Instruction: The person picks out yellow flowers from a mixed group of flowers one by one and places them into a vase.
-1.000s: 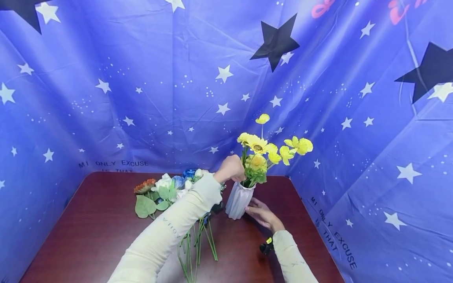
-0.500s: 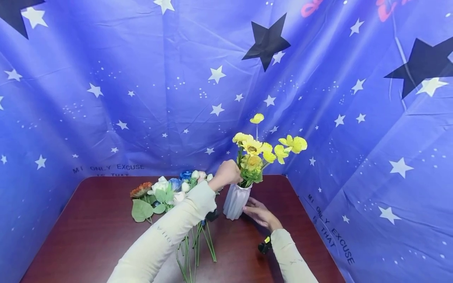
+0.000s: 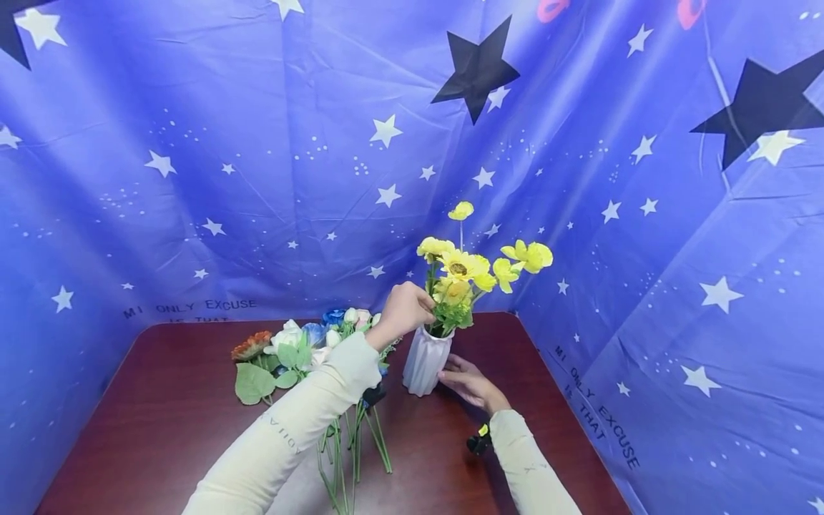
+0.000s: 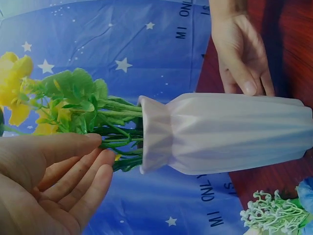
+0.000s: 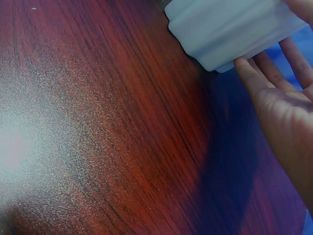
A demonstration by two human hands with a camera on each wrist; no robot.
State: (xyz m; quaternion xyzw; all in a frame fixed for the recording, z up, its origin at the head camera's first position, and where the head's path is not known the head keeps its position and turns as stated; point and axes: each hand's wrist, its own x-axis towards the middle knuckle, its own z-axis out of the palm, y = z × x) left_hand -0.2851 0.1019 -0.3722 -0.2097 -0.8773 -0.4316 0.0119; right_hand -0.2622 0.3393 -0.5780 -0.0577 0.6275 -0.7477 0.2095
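A white fluted vase (image 3: 426, 363) stands upright on the table, holding several yellow flowers (image 3: 458, 266) with green leaves. My left hand (image 3: 402, 311) is just above the vase mouth. In the left wrist view, its thumb and index fingertips pinch at a green stem (image 4: 128, 142); the exact contact is partly hidden. My right hand (image 3: 473, 385) is low on the vase's right side. Its relaxed fingers (image 5: 271, 71) rest against the wall near the base, the thumb tip touching it. Small whitish blooms (image 4: 268, 213) lie beside the vase.
Left of the vase, white and blue flowers (image 3: 313, 335) and an orange flower (image 3: 252, 346) lie on the dark red table (image 3: 161, 429), their green stems (image 3: 356, 450) pointing to the near edge. A black object (image 3: 478, 443) is by my right sleeve. Starry blue cloth (image 3: 270, 214) encloses the table.
My left hand has risen slightly from the vase mouth, and its fingers have uncurled somewhat. The right hand stays at the vase. The head view has shifted a little.
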